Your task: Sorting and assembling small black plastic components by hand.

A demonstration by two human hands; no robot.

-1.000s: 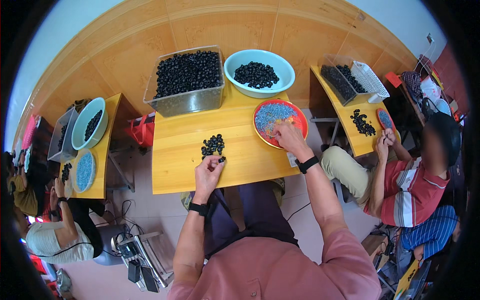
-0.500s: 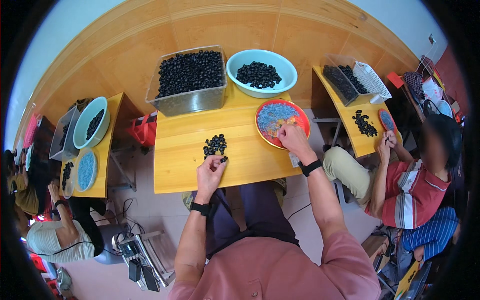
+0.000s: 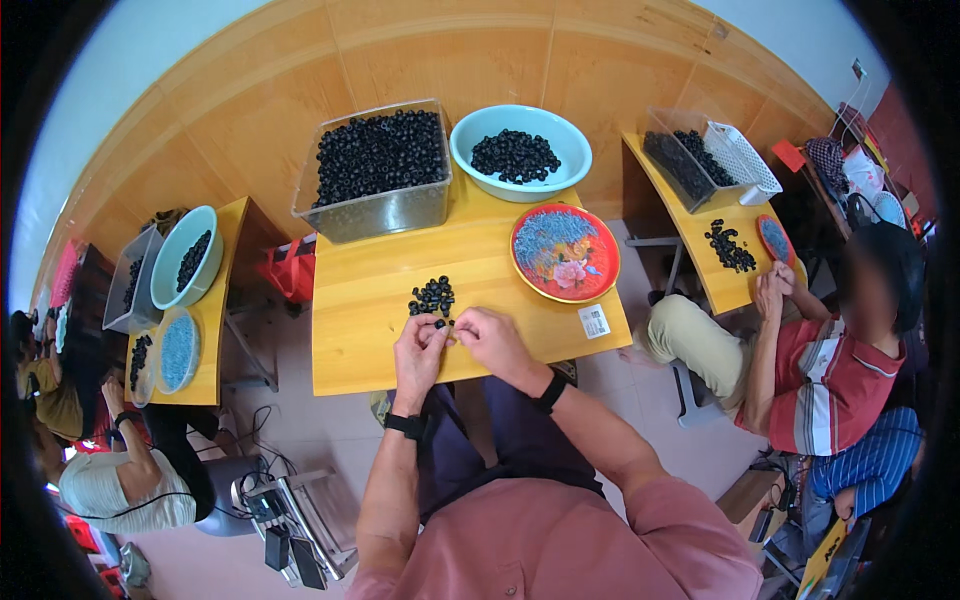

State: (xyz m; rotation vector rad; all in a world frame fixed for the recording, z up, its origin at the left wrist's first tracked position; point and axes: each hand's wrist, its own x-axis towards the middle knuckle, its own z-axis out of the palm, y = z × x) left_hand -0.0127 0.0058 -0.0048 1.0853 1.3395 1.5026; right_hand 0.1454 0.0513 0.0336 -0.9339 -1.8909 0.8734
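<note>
Over the near edge of the yellow table (image 3: 360, 350), my left hand (image 3: 418, 350) pinches a small black ring-like plastic part (image 3: 440, 324). My right hand (image 3: 497, 342) is beside it, thumb and fingers pressed together close to the part. Whatever those right fingertips hold is too small to make out. Just beyond the left fingers lies a loose pile of similar black parts (image 3: 433, 296). A red, flower-patterned plate (image 3: 597, 262) rests to the right, with many tiny blue-grey pieces (image 3: 552, 230) heaped mostly toward its far side.
At the back stand a clear bin (image 3: 375, 222) full of black parts and a light-teal basin (image 3: 530, 186) holding more. A white label (image 3: 593, 321) sticks to the table's right side. Co-workers sit at side tables, left (image 3: 235, 230) and right (image 3: 735, 285).
My right hand has left the red plate and come left and nearer, meeting my left hand. The left hand stays near the pile, still holding the black part.
</note>
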